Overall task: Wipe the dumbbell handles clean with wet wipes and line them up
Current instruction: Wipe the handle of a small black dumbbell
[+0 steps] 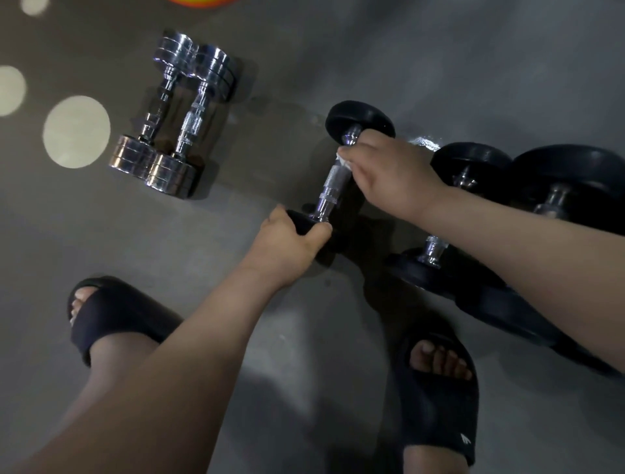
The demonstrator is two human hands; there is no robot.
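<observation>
A black-ended dumbbell [359, 118] with a chrome handle [333, 184] lies on the grey floor in the middle of the head view. My left hand [287, 242] grips its near black end. My right hand [389, 169] holds a white wet wipe [343, 159] curled round the far part of the handle. Two chrome dumbbells [179, 118] lie side by side to the left. Two larger black dumbbells [480, 169] lie to the right, partly hidden under my right forearm.
My feet in black slides stand at the lower left [111, 314] and lower right [439, 399]. Round light spots mark the floor at the left [76, 132]. An orange object [199, 2] shows at the top edge.
</observation>
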